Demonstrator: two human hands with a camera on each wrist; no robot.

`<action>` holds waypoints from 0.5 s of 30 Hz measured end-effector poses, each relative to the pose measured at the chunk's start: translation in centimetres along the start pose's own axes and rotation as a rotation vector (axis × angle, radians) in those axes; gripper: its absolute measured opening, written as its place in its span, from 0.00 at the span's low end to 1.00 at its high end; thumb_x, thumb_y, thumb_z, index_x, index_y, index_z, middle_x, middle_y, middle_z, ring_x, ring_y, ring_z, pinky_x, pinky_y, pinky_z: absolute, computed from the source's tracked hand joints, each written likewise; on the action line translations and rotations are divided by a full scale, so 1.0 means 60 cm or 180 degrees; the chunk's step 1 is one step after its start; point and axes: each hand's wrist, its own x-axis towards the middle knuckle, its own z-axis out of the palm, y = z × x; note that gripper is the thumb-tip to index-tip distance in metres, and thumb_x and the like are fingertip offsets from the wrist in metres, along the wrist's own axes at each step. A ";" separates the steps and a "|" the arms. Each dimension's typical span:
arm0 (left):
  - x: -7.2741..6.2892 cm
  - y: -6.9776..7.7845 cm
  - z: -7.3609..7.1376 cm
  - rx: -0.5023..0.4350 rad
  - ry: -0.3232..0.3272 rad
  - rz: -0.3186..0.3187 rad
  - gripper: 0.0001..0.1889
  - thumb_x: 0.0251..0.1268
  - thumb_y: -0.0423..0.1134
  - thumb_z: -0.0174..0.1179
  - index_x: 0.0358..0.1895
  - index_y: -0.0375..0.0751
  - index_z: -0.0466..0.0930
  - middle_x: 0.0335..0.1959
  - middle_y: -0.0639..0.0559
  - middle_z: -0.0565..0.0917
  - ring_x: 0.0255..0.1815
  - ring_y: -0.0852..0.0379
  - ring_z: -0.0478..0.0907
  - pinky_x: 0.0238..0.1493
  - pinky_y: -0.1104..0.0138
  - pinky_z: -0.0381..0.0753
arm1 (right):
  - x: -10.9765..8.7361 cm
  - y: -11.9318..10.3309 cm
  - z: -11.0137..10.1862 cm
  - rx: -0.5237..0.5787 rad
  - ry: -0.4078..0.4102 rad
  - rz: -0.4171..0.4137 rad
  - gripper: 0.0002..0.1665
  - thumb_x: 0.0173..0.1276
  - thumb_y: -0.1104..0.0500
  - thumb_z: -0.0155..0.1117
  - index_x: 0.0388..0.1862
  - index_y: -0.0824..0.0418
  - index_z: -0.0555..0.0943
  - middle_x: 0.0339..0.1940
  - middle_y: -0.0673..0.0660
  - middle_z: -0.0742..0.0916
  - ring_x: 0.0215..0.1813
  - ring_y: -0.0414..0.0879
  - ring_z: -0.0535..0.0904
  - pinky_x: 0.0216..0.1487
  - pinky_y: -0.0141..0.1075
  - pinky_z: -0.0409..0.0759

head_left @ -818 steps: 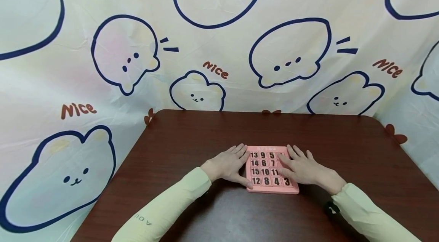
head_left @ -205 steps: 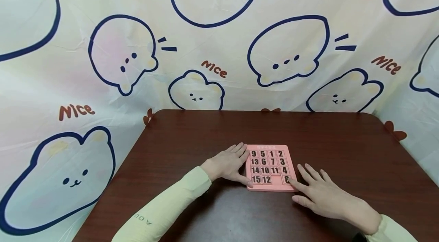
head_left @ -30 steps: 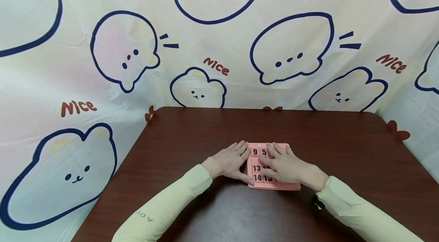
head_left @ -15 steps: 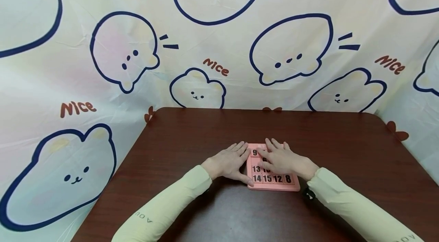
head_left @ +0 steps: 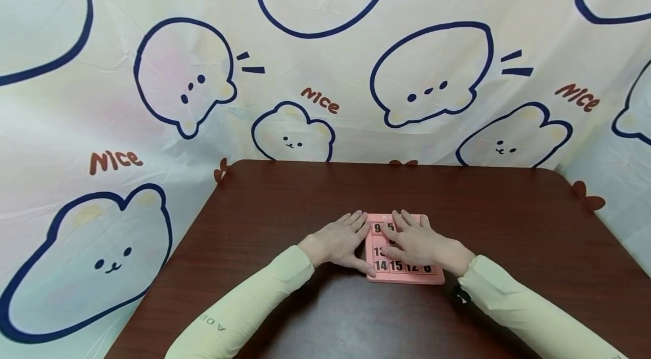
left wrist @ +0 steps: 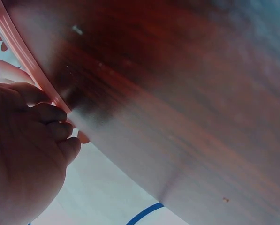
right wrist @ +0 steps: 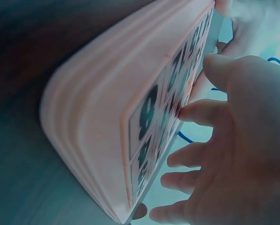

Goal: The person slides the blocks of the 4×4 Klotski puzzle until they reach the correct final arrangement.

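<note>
A pink number slide puzzle (head_left: 406, 278) lies flat on the table, its tiles printed with black numerals. Along its left edge rests my left hand (head_left: 338, 241), fingers straight and thumb at the near left corner; the left wrist view has the fingers against the pink rim (left wrist: 36, 70). Spread above the tiles is my right hand (head_left: 427, 244), covering much of the middle and right side. In the right wrist view its index fingertip (right wrist: 184, 114) touches a tile, while the other fingers stay raised. Readable are 9 and 5 at the top, 14, 15, 12 and 8 along the bottom.
The puzzle sits on a dark brown wooden table (head_left: 285, 200) with rounded far corners. Behind it and at both sides hangs a pale cloth (head_left: 351, 70) with cartoon animals. A black band (head_left: 461, 294) shows below my right cuff.
Since the oldest frames, the tiles have been rearranged; the bottom row now reads 14, 15, 12, 8. Over the last second my right hand has shifted slightly left. My left hand stays put.
</note>
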 end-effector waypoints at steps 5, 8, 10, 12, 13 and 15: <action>0.000 -0.001 0.000 -0.0003 0.0003 0.0008 0.63 0.47 0.86 0.44 0.79 0.41 0.50 0.81 0.43 0.49 0.82 0.49 0.43 0.81 0.59 0.48 | -0.006 -0.002 0.003 0.0004 0.0005 0.0002 0.37 0.74 0.36 0.49 0.75 0.52 0.66 0.79 0.70 0.57 0.80 0.68 0.47 0.69 0.75 0.48; 0.000 -0.001 0.001 0.0003 -0.0001 0.0011 0.63 0.47 0.86 0.44 0.79 0.41 0.50 0.81 0.43 0.49 0.82 0.49 0.43 0.81 0.59 0.48 | -0.010 -0.004 0.004 -0.0025 0.0029 -0.0032 0.36 0.74 0.36 0.50 0.74 0.52 0.68 0.79 0.70 0.58 0.80 0.68 0.48 0.69 0.74 0.48; 0.001 -0.001 0.001 -0.0002 0.0000 0.0014 0.63 0.47 0.86 0.44 0.79 0.42 0.50 0.81 0.43 0.49 0.82 0.49 0.43 0.81 0.59 0.48 | -0.014 -0.007 0.004 -0.0051 0.0051 -0.0063 0.36 0.74 0.36 0.50 0.74 0.52 0.68 0.79 0.70 0.59 0.80 0.68 0.49 0.69 0.74 0.48; 0.001 -0.001 0.002 0.0002 -0.0007 0.0009 0.63 0.47 0.86 0.43 0.79 0.42 0.51 0.81 0.43 0.49 0.83 0.49 0.43 0.81 0.59 0.48 | -0.018 -0.009 0.006 -0.0075 0.0079 -0.0102 0.36 0.74 0.36 0.50 0.73 0.53 0.69 0.78 0.70 0.59 0.79 0.68 0.50 0.69 0.74 0.50; 0.001 -0.001 0.001 0.0003 -0.0011 0.0009 0.63 0.47 0.86 0.43 0.79 0.42 0.51 0.81 0.43 0.49 0.83 0.49 0.43 0.81 0.59 0.47 | -0.021 -0.010 0.008 -0.0077 0.0088 -0.0115 0.36 0.74 0.35 0.50 0.73 0.53 0.69 0.78 0.70 0.60 0.79 0.68 0.51 0.69 0.73 0.50; 0.001 -0.001 0.000 0.0012 -0.0017 0.0008 0.63 0.47 0.86 0.44 0.79 0.42 0.51 0.81 0.43 0.49 0.83 0.49 0.43 0.81 0.59 0.47 | -0.025 -0.012 0.010 -0.0063 0.0109 -0.0135 0.36 0.74 0.35 0.50 0.73 0.52 0.69 0.78 0.69 0.60 0.79 0.68 0.52 0.70 0.73 0.52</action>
